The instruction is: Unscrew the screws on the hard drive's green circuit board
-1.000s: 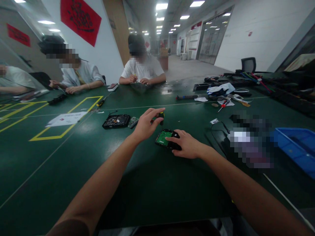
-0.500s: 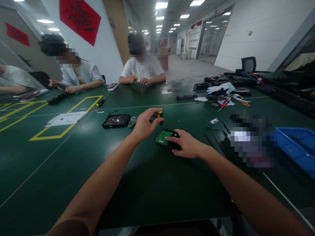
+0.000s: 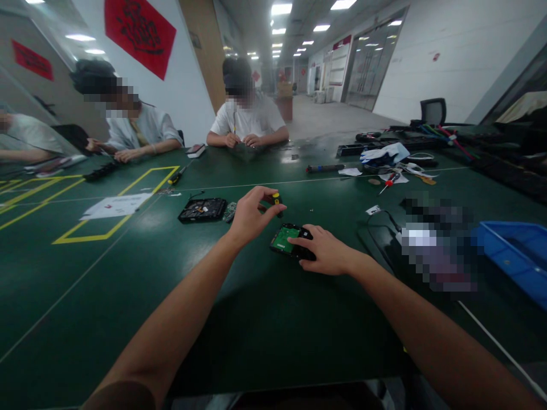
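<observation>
A black hard drive with a green circuit board [image 3: 284,240] lies on the dark green table, circuit side up. My right hand [image 3: 323,249] grips its right end, with fingers over the board and along the edge. Above the drive's upper left corner, my left hand [image 3: 255,213] pinches the yellow and black handle of a screwdriver [image 3: 277,199] between thumb and fingers. The screwdriver stands upright; its tip is too small to make out. Left of my left hand lie a second black drive [image 3: 202,209] and a loose green circuit board [image 3: 229,212].
A blue bin [image 3: 513,250] stands at the right, beside a blurred patch and a black cable. Farther back are a red screwdriver [image 3: 390,181], a glove [image 3: 387,154] and a dark cylinder [image 3: 323,168]. Several people sit across the table. White papers [image 3: 115,206] lie at left.
The screwdriver handle has turned slightly in my left hand's fingers. My right hand has stayed on the drive.
</observation>
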`<control>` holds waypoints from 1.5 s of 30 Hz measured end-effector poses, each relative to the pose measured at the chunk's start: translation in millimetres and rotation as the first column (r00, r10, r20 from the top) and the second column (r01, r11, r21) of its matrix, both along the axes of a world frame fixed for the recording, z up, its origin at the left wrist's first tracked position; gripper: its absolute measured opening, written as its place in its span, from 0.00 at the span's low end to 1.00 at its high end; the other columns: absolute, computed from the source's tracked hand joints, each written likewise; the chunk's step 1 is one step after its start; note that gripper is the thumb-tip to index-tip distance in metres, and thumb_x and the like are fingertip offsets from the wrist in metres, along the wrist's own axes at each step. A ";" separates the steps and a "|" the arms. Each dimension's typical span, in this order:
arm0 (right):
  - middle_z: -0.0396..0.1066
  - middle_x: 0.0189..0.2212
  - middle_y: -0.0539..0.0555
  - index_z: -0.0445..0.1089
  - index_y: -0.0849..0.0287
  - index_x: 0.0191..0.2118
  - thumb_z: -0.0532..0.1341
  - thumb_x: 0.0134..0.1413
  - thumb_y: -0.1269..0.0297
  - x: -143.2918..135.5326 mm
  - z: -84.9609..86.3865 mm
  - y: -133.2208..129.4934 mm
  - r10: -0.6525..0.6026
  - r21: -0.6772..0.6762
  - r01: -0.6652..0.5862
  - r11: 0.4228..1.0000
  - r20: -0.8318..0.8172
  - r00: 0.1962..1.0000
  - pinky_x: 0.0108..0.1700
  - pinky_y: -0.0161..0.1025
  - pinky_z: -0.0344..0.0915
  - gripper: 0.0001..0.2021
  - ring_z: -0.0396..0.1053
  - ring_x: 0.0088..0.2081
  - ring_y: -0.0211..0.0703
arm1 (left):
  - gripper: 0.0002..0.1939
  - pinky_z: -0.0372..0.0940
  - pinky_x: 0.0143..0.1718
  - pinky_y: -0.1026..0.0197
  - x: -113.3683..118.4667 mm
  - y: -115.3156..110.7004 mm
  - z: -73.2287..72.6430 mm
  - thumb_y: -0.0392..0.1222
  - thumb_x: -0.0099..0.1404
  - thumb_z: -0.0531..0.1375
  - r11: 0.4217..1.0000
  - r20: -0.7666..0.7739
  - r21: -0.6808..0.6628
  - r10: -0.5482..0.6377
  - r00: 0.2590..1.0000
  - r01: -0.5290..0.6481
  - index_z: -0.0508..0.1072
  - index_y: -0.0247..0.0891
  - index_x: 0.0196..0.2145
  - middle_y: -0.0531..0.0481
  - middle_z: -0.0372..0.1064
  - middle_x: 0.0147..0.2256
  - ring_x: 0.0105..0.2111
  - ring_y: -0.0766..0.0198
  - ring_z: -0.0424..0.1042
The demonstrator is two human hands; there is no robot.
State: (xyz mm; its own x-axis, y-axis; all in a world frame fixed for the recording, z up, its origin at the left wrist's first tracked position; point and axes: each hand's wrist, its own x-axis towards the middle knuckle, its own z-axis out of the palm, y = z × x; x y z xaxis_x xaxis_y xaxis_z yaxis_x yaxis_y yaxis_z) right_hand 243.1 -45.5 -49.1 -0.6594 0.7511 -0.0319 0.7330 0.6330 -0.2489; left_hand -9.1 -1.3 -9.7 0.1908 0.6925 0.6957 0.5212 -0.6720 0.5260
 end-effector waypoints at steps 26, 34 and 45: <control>0.50 0.69 0.64 0.59 0.45 0.71 0.64 0.59 0.46 0.7 -0.8 -0.8 0.010 0.023 -0.010 1.000 -0.005 1.000 0.65 0.65 0.53 0.36 0.52 0.67 0.71 | 0.20 0.75 0.36 0.61 -2.3 -3.6 6.8 0.35 0.73 0.57 0.983 -0.116 -0.100 -0.163 0.980 0.152 0.70 0.43 0.61 0.45 0.74 0.53 0.44 0.61 0.77; 0.50 0.69 0.63 0.58 0.43 0.71 0.64 0.59 0.45 0.7 -0.3 -0.2 0.003 0.015 -0.003 1.000 -0.004 1.000 0.64 0.65 0.54 0.37 0.53 0.66 0.71 | 0.16 0.74 0.39 0.60 -1.1 -8.4 13.6 0.39 0.71 0.62 0.997 -0.157 -0.026 -0.070 0.985 0.067 0.74 0.42 0.56 0.45 0.74 0.49 0.44 0.61 0.76; 0.52 0.68 0.63 0.60 0.43 0.71 0.65 0.58 0.47 -0.8 0.9 -1.3 0.004 0.041 -0.004 0.999 -0.006 1.000 0.63 0.64 0.56 0.36 0.55 0.65 0.69 | 0.20 0.74 0.50 0.53 4.6 -12.1 11.2 0.37 0.74 0.58 1.000 -0.218 0.002 -0.029 0.976 0.031 0.70 0.44 0.62 0.45 0.74 0.52 0.47 0.58 0.76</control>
State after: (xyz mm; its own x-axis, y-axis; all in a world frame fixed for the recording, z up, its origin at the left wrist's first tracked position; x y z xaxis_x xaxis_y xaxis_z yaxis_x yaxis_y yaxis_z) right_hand 242.3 -46.9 -48.2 -0.6625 0.7491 0.0028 0.7291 0.6456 -0.2272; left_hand -4.5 -13.5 1.5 0.3588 0.6809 0.6385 0.6025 -0.6914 0.3987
